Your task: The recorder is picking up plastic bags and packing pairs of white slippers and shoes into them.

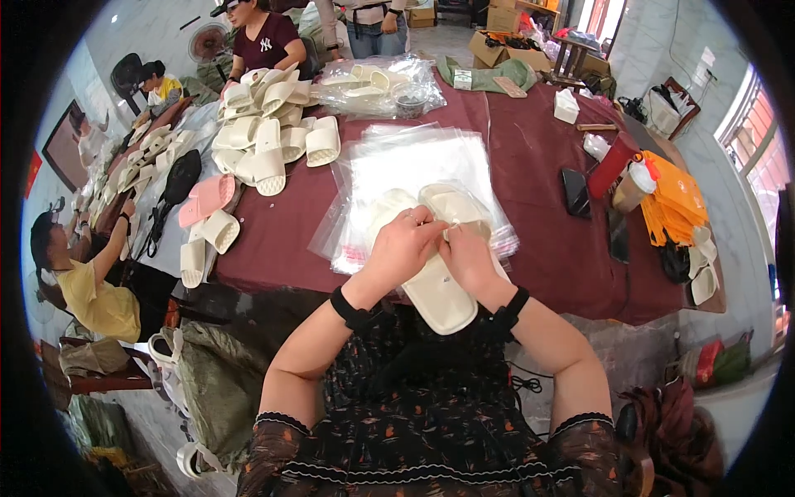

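Note:
A pair of cream slide slippers point(440, 296) lies in front of me on a stack of clear plastic bags point(414, 156). One sole points toward me past the table's near edge; part of the pair is behind my hands. My left hand point(402, 248) and my right hand point(470, 258) meet above the slippers, near the straps. Both are closed, with thumbs and fingertips pinched together. Whatever sits between the fingertips is too small to make out. A black band circles each of my wrists.
More cream slippers point(269, 157) are heaped at the left, with a pink slipper point(209, 197) beside them. On the right are a phone point(575, 192), a red cylinder point(614, 166), a drink cup point(633, 185) and orange bags point(675, 199). Co-workers sit along the left side.

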The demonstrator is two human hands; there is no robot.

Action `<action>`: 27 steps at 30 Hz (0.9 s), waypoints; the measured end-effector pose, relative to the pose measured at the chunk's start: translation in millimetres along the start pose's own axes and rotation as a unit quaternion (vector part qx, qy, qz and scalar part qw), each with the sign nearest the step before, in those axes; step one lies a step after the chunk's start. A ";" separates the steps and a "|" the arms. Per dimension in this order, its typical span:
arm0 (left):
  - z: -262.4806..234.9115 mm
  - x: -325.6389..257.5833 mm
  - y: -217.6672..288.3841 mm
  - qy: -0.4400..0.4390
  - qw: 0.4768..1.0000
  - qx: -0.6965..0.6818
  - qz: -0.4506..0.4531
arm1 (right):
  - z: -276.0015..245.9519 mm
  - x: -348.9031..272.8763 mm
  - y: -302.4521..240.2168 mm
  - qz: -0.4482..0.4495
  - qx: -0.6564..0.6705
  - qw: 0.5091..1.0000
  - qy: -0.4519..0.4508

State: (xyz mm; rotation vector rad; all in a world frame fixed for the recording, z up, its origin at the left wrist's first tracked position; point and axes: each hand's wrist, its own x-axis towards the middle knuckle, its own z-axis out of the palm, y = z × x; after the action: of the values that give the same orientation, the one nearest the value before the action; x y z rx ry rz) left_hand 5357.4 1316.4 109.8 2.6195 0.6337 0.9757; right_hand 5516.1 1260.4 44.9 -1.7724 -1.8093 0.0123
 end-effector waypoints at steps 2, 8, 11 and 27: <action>0.4 -4.9 0.0 -0.002 1.000 0.007 -0.002 | -9.6 18.2 -3.9 0.058 -0.016 0.996 -0.060; 2.7 -12.9 4.2 -0.002 0.995 -0.100 -0.012 | 19.8 22.1 14.5 0.012 0.022 0.999 0.034; 0.2 -15.7 5.3 -0.045 0.972 -0.231 -0.002 | 29.9 34.0 28.9 -0.172 -0.194 0.959 0.112; 24.7 -33.2 -31.4 0.045 0.502 -0.811 -0.297 | 39.6 92.8 -25.8 0.134 0.112 0.966 0.190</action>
State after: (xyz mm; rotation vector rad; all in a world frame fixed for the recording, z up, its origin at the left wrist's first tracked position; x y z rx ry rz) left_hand 5341.9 1324.9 60.9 0.5463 0.2309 0.7204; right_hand 5482.9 1357.9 60.2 -1.7077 -1.2402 -0.0140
